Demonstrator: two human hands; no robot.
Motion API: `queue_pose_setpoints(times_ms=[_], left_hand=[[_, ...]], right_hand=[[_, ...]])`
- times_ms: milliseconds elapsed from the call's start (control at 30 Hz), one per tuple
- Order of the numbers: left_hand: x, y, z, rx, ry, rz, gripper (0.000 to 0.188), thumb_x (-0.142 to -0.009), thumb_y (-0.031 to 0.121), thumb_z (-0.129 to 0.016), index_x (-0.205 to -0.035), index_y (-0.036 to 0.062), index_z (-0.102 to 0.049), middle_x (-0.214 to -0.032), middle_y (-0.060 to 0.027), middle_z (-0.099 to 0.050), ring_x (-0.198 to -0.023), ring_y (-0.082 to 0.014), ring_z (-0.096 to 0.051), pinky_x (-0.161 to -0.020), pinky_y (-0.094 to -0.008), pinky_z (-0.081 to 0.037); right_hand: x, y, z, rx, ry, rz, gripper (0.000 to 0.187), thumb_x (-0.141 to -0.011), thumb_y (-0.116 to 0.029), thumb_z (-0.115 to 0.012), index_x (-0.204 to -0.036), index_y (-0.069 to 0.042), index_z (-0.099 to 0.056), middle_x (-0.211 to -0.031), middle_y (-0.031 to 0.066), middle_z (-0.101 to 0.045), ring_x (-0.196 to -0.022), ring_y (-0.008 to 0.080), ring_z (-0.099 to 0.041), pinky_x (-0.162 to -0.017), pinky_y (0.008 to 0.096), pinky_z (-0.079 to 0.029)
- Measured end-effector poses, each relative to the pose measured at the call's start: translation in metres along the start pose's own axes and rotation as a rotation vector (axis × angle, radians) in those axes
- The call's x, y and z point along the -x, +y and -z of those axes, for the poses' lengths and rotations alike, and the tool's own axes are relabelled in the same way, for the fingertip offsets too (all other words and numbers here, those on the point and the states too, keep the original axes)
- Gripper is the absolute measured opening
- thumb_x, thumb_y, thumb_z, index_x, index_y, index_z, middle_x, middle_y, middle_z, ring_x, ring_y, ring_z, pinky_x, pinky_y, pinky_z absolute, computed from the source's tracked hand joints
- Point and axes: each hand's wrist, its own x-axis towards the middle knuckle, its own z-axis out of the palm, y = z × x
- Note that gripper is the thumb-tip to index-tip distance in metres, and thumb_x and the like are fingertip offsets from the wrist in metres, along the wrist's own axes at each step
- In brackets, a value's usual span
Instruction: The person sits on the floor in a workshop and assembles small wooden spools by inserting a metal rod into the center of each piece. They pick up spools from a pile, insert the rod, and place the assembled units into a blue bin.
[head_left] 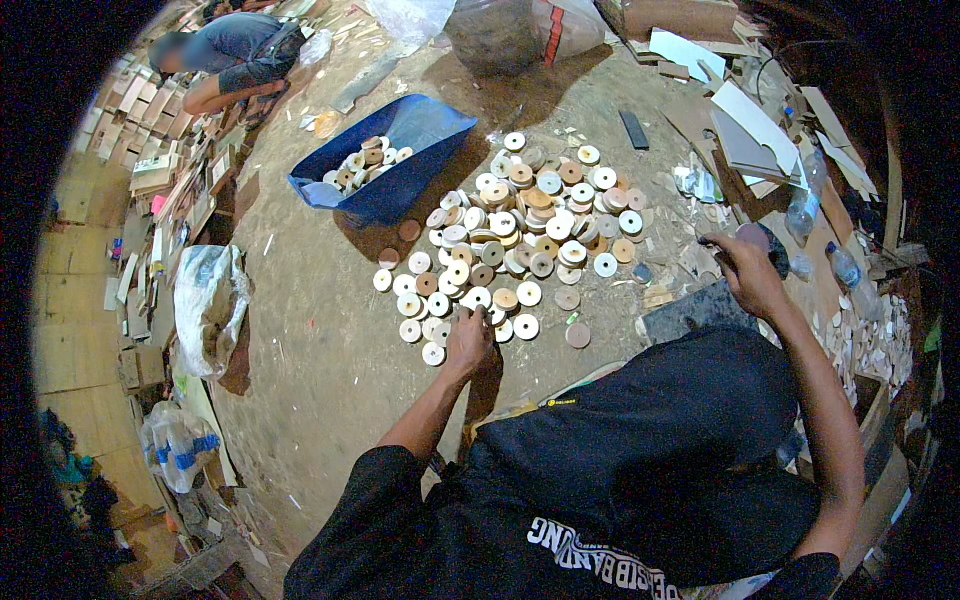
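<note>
A loose heap of round wooden discs with centre holes [510, 223], pale and brown, lies on the floor in front of me. My left hand [469, 343] reaches to the near edge of the heap, its fingers closed on a pale wooden disc [476, 297]. Off to the right, my right hand [748, 270] is held out with finger and thumb drawn together. A small dark bit shows at its fingertips, too small to name. Just behind that hand is a dark round object [774, 247], partly covered by it.
A blue cut-open plastic container [425, 130] holding several discs stands beyond the heap. Wood scraps and boards [755, 140] litter the right side, with plastic bottles [843, 266]. Plastic bags [210, 310] lie at left. Another person [235, 55] crouches at far left. A dark slab [700, 312] lies near my leg.
</note>
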Motion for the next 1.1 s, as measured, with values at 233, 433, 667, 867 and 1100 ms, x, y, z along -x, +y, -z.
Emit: queue_pose_setpoints(times_ms=[233, 433, 667, 867, 1100], left_hand=[[-0.004, -0.003, 0.004, 0.022, -0.021, 0.011, 0.041, -0.074, 0.011, -0.065, -0.112, -0.001, -0.052, -0.099, -0.024, -0.053, -0.092, -0.0419, -0.056, -0.074, -0.049, -0.049], [0.016, -0.006, 0.018, 0.126, -0.021, -0.14, 0.037, -0.073, 0.01, -0.065, -0.11, 0.0043, -0.059, -0.106, -0.0255, -0.054, -0.09, -0.0406, -0.058, -0.076, -0.0473, -0.05], [0.041, 0.002, -0.008, -0.066, -0.091, -0.109, 0.027, -0.079, 0.008, -0.06, -0.106, 0.0074, -0.062, -0.111, -0.0178, -0.057, -0.086, -0.0391, -0.06, -0.072, -0.0457, -0.052], [0.041, 0.012, -0.012, -0.204, -0.173, -0.119, 0.028, -0.078, 0.006, -0.059, -0.106, 0.0101, -0.061, -0.106, -0.0184, -0.057, -0.082, -0.035, -0.062, -0.059, -0.0443, -0.054], [0.025, -0.023, 0.026, -0.088, 0.143, -0.019, 0.029, -0.077, 0.009, -0.063, -0.105, 0.0092, -0.062, -0.106, -0.0161, -0.055, -0.094, -0.036, -0.056, -0.07, -0.0469, -0.051]], right_hand=[[-0.002, -0.002, 0.005, 0.004, -0.082, -0.028, 0.03, -0.089, -0.009, -0.054, -0.118, -0.004, -0.055, -0.105, 0.0207, -0.064, -0.098, 0.0387, -0.06, -0.084, 0.0442, -0.047], [0.0, 0.001, 0.002, 0.02, -0.07, -0.051, 0.028, -0.089, -0.009, -0.055, -0.116, -0.001, -0.056, -0.104, 0.0209, -0.064, -0.097, 0.0382, -0.061, -0.084, 0.044, -0.048], [-0.001, -0.003, 0.001, 0.006, -0.031, -0.044, 0.02, -0.086, -0.002, -0.054, -0.105, 0.0, -0.059, -0.093, 0.0212, -0.064, -0.09, 0.0372, -0.061, -0.08, 0.0416, -0.046], [-0.002, -0.004, 0.006, 0.017, -0.087, -0.015, 0.019, -0.087, -0.004, -0.054, -0.105, -0.001, -0.058, -0.095, 0.0207, -0.065, -0.089, 0.0366, -0.063, -0.078, 0.0424, -0.048], [-0.001, 0.001, 0.0, 0.004, -0.085, -0.036, 0.019, -0.088, -0.006, -0.054, -0.106, -0.002, -0.059, -0.1, 0.0196, -0.066, -0.091, 0.0369, -0.063, -0.079, 0.0421, -0.049]])
